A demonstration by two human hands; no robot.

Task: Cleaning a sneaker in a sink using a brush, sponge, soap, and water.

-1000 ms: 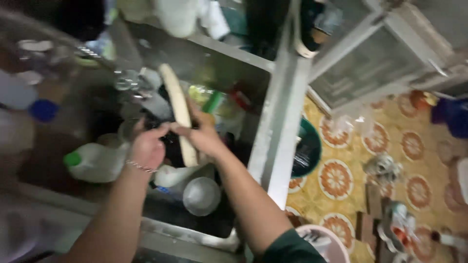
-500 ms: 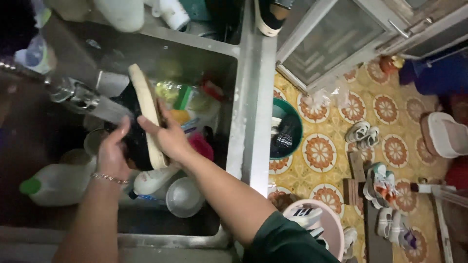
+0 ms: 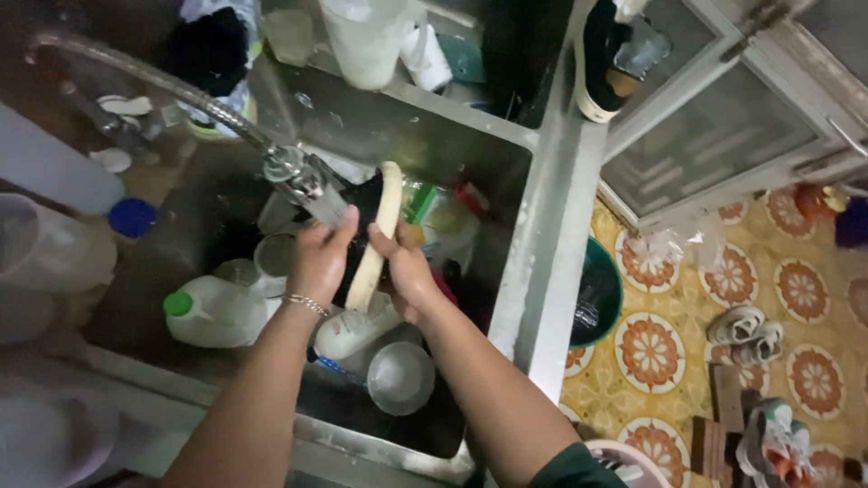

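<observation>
I hold a black shoe with a thick cream sole [image 3: 377, 237] on its side over a steel sink [image 3: 506, 154]. My left hand [image 3: 318, 258], with a bracelet on its wrist, grips the dark upper side just under the tap's spout [image 3: 298, 176]. My right hand [image 3: 407, 271] clasps the sole's edge from the right. Below the shoe lie a white bottle [image 3: 354, 330] and a small round metal bowl [image 3: 399, 377].
A white jug with a green cap [image 3: 210, 311] lies in the sink's left part, among cups and coloured packets. Another dark shoe [image 3: 599, 54] rests on the sink's far right rim. On the patterned floor stand a green basin [image 3: 597, 294] and several shoes [image 3: 746, 325].
The view has swung, and the tap's spout now sits right over the shoe. Both hands have closed in on the shoe, the left one now gripping its upper side.
</observation>
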